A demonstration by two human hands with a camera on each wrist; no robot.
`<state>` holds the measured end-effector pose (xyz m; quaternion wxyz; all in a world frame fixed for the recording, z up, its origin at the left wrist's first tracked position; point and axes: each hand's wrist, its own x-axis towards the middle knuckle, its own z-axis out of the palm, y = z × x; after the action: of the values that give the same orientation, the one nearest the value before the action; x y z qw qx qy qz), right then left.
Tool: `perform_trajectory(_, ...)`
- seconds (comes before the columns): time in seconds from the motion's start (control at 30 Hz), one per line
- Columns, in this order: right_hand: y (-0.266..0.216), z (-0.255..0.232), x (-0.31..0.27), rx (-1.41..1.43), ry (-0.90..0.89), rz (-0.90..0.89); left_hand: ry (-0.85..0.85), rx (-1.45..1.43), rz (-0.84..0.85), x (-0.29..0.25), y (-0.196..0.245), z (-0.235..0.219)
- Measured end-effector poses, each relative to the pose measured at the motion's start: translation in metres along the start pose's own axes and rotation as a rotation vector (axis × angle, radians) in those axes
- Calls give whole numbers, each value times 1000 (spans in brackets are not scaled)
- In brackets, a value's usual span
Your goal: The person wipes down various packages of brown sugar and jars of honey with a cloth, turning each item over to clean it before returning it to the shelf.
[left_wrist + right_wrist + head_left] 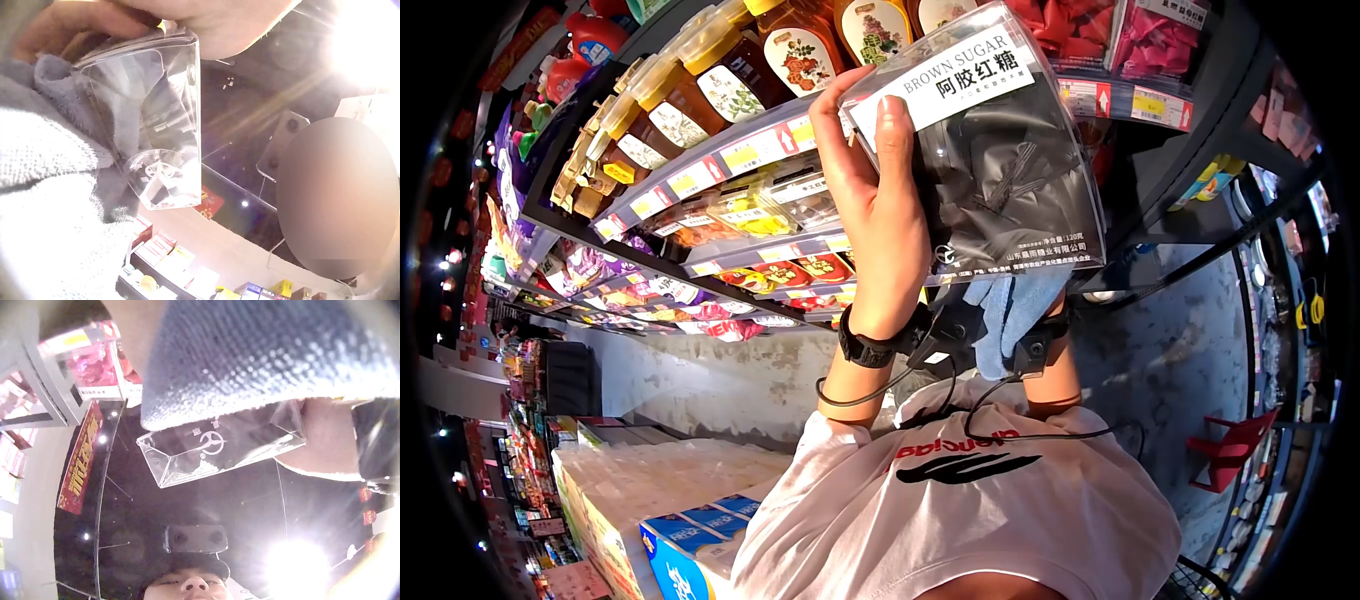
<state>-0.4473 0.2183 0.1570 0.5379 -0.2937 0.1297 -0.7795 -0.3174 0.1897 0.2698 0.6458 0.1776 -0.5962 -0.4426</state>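
Observation:
My left hand (pixel 878 200) grips the left edge of a clear box labelled BROWN SUGAR (pixel 1000 200), thumb on its front and fingers reaching behind. Dark wrapped contents fill the box, which is held up close in the head view. Behind its lower right part is my right hand, mostly hidden; only the wrist (pixel 1055 340) shows plainly. A blue-grey cloth (pixel 1008 315) hangs there below the box and covers much of the right wrist view. From the left wrist view, the cloth (pixel 56 144) lies against the back of the clear box (pixel 169 137). I cannot tell how the right fingers lie.
Shelves with honey-coloured jars (pixel 675 105), yellow packets (pixel 750 215) and price tags (pixel 740 157) stand close on the left. Red packs (pixel 1160 40) sit at upper right. Blue-and-white cartons (pixel 700 530) are stacked at lower left. A red stool (pixel 1230 450) stands on the right.

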Motion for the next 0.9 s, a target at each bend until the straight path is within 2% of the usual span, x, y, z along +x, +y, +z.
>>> perform_trajectory(0.13,1,-1,2,-10,24,-15,8,-46,-9,-1,-3,2)
perform_trajectory(0.23,3,2,0,-26,34,-30,3,61,64,-3,-11,2)
perform_trajectory(0.5,0,5,-19,-69,-21,-53,-28,158,100,0,-19,3)
perform_trajectory(0.6,-3,1,-29,-90,-84,-67,99,408,405,-1,-20,8)
perform_trajectory(0.67,-8,-3,-35,-107,-138,-86,86,503,639,5,-28,5)
perform_trajectory(0.7,-11,-6,-38,-121,-152,-97,45,524,695,7,-29,1)
perform_trajectory(0.8,-17,-2,-43,-154,-192,-132,5,432,658,1,-23,4)
perform_trajectory(0.87,-22,21,-39,-163,-182,-140,-109,407,565,-4,-16,0)
perform_trajectory(0.9,-27,42,-33,-100,-15,-107,-161,285,467,-8,-13,-2)
